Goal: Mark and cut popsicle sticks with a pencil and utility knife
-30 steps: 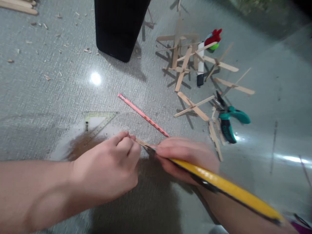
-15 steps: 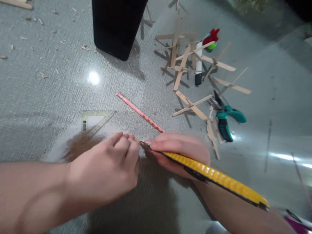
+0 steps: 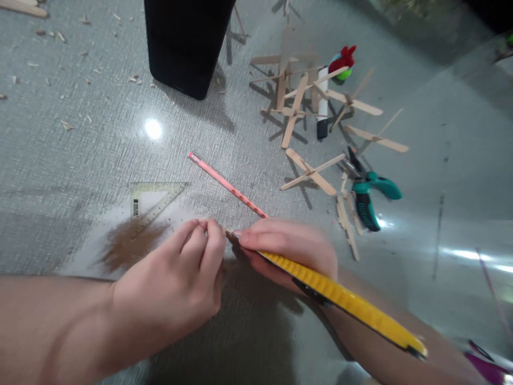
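Observation:
My right hand (image 3: 288,251) is closed round a yellow and black utility knife (image 3: 344,297). The knife's handle points down to the right, and its short blade (image 3: 231,237) reaches toward my left fingertips. My left hand (image 3: 180,272) is closed in a pinch, its fingers hiding most of a thin wooden stick whose pale tip shows close to the blade. Just above my right hand lies a pink pencil (image 3: 226,184). A clear triangle ruler (image 3: 136,206) rests beside my left hand, partly over a patch of brown powder (image 3: 128,246) on the table.
A black phone (image 3: 186,48) stands at the back. To the right lie several crossed craft sticks (image 3: 310,172), a white marker-like tool (image 3: 323,104), a red and green toy (image 3: 342,63) and teal-handled pliers (image 3: 366,195). Wood chips (image 3: 67,125) are scattered over the left side.
The knife's handle end has swung slightly left and down. Both hands have shifted a little left in the view, and less of the stick shows by the blade.

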Available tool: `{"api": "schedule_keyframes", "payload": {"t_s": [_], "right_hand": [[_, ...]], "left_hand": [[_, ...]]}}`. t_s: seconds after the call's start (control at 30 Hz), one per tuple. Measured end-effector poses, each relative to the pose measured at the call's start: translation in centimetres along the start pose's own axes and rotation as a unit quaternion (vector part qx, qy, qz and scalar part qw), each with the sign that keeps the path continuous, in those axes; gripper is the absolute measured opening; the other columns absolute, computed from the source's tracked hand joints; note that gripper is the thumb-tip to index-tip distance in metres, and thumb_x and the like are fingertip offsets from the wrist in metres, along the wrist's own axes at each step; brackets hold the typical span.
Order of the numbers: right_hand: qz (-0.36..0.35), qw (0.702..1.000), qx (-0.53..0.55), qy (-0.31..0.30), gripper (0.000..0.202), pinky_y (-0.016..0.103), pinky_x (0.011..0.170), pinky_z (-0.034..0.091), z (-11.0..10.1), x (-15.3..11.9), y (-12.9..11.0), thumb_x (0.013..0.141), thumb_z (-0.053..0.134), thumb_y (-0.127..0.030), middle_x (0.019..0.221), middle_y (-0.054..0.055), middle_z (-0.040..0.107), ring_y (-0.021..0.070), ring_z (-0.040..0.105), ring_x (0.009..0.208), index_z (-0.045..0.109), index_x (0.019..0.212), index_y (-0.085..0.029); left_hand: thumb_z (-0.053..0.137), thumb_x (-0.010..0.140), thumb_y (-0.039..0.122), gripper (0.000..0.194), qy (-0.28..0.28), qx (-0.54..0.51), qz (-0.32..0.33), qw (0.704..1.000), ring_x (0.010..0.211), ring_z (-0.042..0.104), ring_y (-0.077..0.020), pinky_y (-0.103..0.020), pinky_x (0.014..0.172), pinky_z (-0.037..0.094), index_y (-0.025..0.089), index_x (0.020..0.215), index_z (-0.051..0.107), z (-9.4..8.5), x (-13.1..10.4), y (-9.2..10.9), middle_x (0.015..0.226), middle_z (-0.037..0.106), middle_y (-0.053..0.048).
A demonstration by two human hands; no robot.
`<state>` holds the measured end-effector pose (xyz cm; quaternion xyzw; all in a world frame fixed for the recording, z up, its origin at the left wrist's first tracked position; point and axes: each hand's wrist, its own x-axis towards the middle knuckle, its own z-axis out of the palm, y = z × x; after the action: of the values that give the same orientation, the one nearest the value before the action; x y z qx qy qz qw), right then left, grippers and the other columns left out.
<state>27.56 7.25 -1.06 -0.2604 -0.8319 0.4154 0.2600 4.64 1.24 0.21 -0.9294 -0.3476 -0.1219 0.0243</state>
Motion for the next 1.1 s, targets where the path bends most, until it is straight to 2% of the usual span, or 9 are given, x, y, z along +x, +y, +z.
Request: {"api": "schedule_keyframes", "payload": {"t_s": [0.23, 0.43, 0.67, 0.83, 1.0, 1.1], "right_hand": [[0.011, 1.0, -0.005, -0.013, 0.014, 0.027, 0.076, 0.06, -0.1, 0.5, -0.7, 0.1, 0.058, -0.017, 0.088, 0.003, 0.074, 0.0144, 0.072, 0.081, 0.066, 0.11, -0.023], [0.009, 0.999, -0.026, -0.036, 0.012, 0.026, 0.078, 0.059, -0.7, 0.5, -0.8, 0.099, 0.059, -0.016, 0.09, 0.003, 0.075, 0.0139, 0.073, 0.084, 0.066, 0.108, -0.021], [0.007, 0.998, -0.047, -0.031, 0.013, 0.026, 0.076, 0.06, -0.8, -0.2, -0.7, 0.098, 0.062, -0.016, 0.09, 0.004, 0.076, 0.0149, 0.074, 0.086, 0.066, 0.109, -0.021], [0.006, 0.998, -0.048, -0.035, 0.018, 0.029, 0.077, 0.061, -0.7, -0.6, -0.3, 0.097, 0.062, -0.015, 0.092, 0.005, 0.077, 0.0172, 0.075, 0.089, 0.066, 0.112, -0.022], [-0.026, 1.0, 0.001, -0.005, 0.025, 0.028, 0.072, 0.061, -0.5, -0.2, 0.1, 0.095, 0.061, -0.01, 0.083, 0.001, 0.074, 0.0145, 0.072, 0.075, 0.064, 0.115, -0.024], [-0.04, 0.999, 0.007, 0.01, 0.024, 0.028, 0.07, 0.062, -0.8, 0.1, -0.2, 0.094, 0.061, -0.011, 0.082, 0.002, 0.074, 0.0151, 0.072, 0.072, 0.064, 0.114, -0.025]], "left_hand": [[0.064, 0.094, 0.022, 0.038, 0.019, 0.017, -0.01, 1.0, 0.094, 0.076, -0.0321, -0.044, 0.089, 0.066, -0.009, 0.115, 0.068, 0.2, 0.0, 0.1, 0.111, 0.075, -0.025], [0.062, 0.092, 0.018, 0.041, 0.012, 0.055, 0.014, 0.998, 0.093, 0.074, -0.0296, -0.041, 0.088, 0.066, -0.011, 0.12, 0.066, 0.4, 0.1, -0.2, 0.108, 0.075, -0.021], [0.056, 0.098, 0.028, 0.041, 0.016, 0.048, 0.013, 0.999, 0.091, 0.074, -0.028, -0.04, 0.087, 0.065, -0.007, 0.114, 0.07, 0.3, 0.3, -0.5, 0.105, 0.076, -0.018], [0.057, 0.095, 0.023, 0.033, 0.023, 0.034, 0.012, 0.999, 0.09, 0.073, -0.0276, -0.041, 0.087, 0.065, -0.003, 0.109, 0.073, 0.2, 0.2, -0.5, 0.104, 0.076, -0.018], [0.061, 0.087, 0.013, 0.023, 0.016, 0.019, 0.025, 0.999, 0.086, 0.073, -0.026, -0.041, 0.087, 0.064, 0.002, 0.102, 0.076, 0.0, 0.4, -1.0, 0.1, 0.077, -0.016], [0.062, 0.084, 0.011, 0.016, 0.022, 0.006, 0.029, 0.999, 0.078, 0.071, -0.0243, -0.039, 0.08, 0.064, 0.006, 0.09, 0.077, -0.1, 0.7, -1.4, 0.091, 0.076, -0.014]]}}
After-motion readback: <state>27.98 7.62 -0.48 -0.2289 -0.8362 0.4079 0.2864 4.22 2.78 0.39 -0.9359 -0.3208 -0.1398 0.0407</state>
